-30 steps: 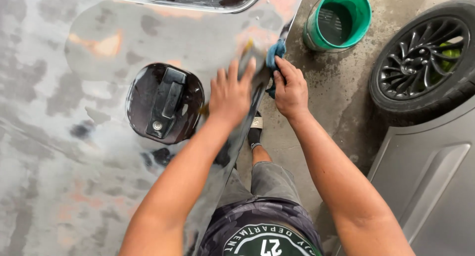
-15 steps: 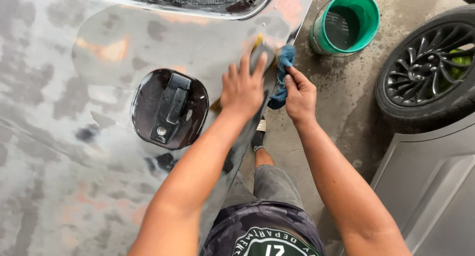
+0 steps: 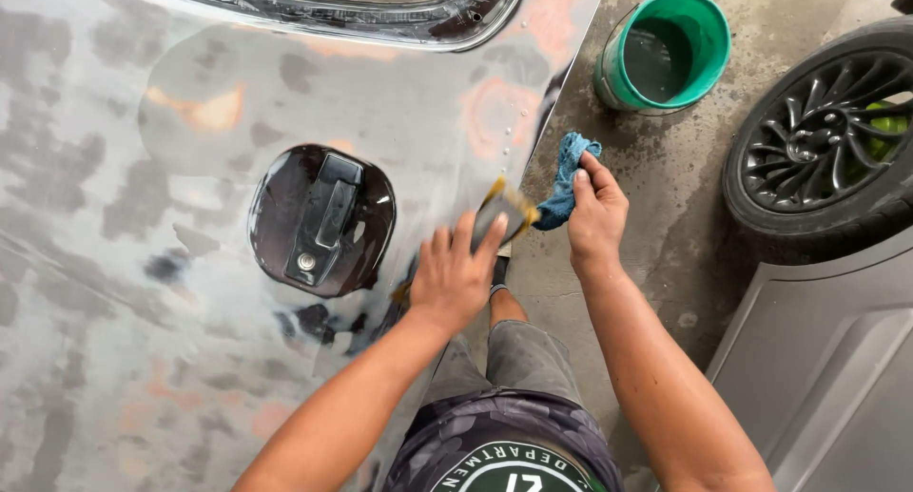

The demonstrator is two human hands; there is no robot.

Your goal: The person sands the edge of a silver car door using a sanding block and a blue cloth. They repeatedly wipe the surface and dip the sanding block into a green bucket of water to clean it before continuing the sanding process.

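Observation:
A sanded grey car door panel (image 3: pixel 190 169) fills the left of the head view, patchy with bare spots and orange primer. My left hand (image 3: pixel 456 278) presses a small yellow-edged sanding block (image 3: pixel 501 212) flat against the panel near its right edge. Just right of it, off the panel, my right hand (image 3: pixel 597 216) grips a blue cloth (image 3: pixel 569 173). A dark recessed door handle (image 3: pixel 323 221) sits left of my left hand.
A green bucket (image 3: pixel 709 50) holding dark water stands on the wet concrete floor at the top right. A black-spoked car wheel (image 3: pixel 827 140) is at the far right, with a grey body panel (image 3: pixel 837 378) below it. My knee shows beneath the hands.
Both hands have slid down along the panel's edge, the left one carrying the sanding block with it. The right hand and cloth have come off the panel, and the view has shifted.

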